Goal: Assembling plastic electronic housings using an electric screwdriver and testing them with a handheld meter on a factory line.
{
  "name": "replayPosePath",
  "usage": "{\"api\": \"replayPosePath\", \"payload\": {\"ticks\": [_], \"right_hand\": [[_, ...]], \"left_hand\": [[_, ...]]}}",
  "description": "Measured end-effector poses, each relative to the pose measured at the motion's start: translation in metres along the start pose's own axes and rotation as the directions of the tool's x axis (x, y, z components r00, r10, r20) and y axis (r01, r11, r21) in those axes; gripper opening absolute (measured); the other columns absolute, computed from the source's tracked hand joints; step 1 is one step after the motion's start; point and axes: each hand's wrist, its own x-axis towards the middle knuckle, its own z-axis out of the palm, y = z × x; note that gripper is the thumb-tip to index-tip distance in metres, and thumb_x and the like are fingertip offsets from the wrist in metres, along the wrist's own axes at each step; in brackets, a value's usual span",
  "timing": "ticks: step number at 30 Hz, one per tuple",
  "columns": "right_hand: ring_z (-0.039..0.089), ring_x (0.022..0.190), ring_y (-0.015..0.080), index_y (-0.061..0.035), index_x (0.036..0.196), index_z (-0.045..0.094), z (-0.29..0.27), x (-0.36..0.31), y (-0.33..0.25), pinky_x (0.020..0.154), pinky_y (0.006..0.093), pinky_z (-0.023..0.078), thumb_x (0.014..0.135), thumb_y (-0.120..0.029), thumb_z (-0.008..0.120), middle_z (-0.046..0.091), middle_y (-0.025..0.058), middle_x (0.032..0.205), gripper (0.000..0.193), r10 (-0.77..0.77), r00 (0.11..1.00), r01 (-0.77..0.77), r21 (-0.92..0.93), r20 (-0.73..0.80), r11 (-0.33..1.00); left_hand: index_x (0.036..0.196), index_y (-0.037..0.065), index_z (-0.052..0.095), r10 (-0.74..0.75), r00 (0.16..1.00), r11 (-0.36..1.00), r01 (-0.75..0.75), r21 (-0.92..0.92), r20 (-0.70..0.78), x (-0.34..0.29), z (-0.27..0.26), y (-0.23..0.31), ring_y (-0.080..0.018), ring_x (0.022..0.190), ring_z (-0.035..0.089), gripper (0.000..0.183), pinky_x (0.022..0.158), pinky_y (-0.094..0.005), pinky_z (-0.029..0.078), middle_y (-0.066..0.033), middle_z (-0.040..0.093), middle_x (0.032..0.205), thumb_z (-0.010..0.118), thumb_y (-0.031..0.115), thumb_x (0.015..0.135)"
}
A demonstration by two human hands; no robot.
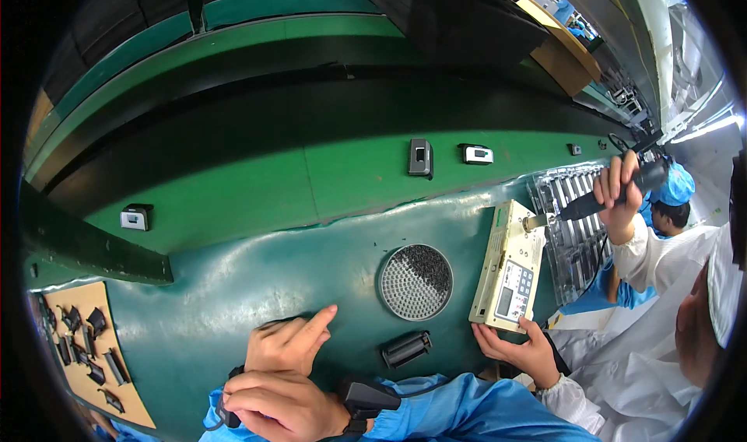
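Note:
My left hand [286, 344] is over the near edge of the green table, its index finger stretched to the right and holding nothing. My right hand [284, 405] crosses over my left wrist, its fingers bent around a small black wrist-worn device [230, 415] there. Another black device [367, 396] is strapped on my right wrist. To the right of my hands lies a ribbed black plastic part [406, 349]. Beyond it stands a round grey tray [415, 312] with small dark pieces, probably screws, heaped on its far right side.
A co-worker's hand [620, 197] holds a black electric screwdriver [595, 202] against a cream meter [506, 275]; their other hand [525, 352] touches its near end. Black parts lie on cardboard [128, 391] at left. Small grey devices [420, 159] sit along the green conveyor [257, 197].

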Motion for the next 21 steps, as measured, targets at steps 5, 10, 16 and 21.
{"api": "replayPosePath", "payload": {"ticks": [5,10,16,21], "right_hand": [[0.067,0.113,0.0269,0.006,0.135,0.048,-0.009,-0.001,-0.002,0.094,0.0336,0.058,0.102,-0.014,0.057,0.062,0.0217,0.125,0.04,0.107,0.994,-0.106,0.043,-0.019,0.993],[0.067,0.115,0.0266,0.0067,0.138,0.046,-0.018,0.011,0.008,0.096,0.0331,0.058,0.103,-0.015,0.056,0.061,0.0225,0.127,0.042,0.248,0.969,-0.245,0.155,-0.003,0.957],[0.067,0.118,0.0262,0.0075,0.142,0.044,-0.09,-0.024,-0.011,0.097,0.0324,0.058,0.104,-0.016,0.054,0.06,0.0235,0.129,0.046,0.641,0.764,-0.513,0.674,0.076,0.531],[0.066,0.12,0.0259,0.0083,0.145,0.042,-0.311,-0.164,-0.116,0.099,0.0319,0.059,0.105,-0.017,0.053,0.059,0.0243,0.132,0.048,0.876,0.482,0.669,0.644,0.004,-0.371]], "left_hand": [[0.127,0.01,0.074,-0.022,1.0,0.999,0.022,-0.036,-0.003,0.014,0.003,0.001,-0.0199,0.054,0.061,0.047,0.052,-0.0327,0.051,-0.0023,0.062,0.067,0.082,0.008,0.081],[0.127,0.009,0.073,-0.085,0.996,0.995,0.087,-0.046,0.04,0.016,0.006,-0.015,-0.021,0.055,0.062,0.047,0.053,-0.0327,0.052,-0.0038,0.063,0.068,0.082,0.006,0.08],[0.126,0.002,0.072,-0.133,0.985,0.987,0.142,-0.079,0.109,0.028,0.004,-0.018,-0.0228,0.064,0.072,0.032,0.063,-0.0316,0.057,-0.0079,0.073,0.075,0.07,0.008,0.095],[0.126,0.003,0.073,-0.113,0.99,0.99,0.119,-0.071,0.082,0.031,0.008,-0.018,-0.0232,0.063,0.072,0.032,0.062,-0.0322,0.058,-0.0081,0.073,0.075,0.07,0.008,0.094]]}}
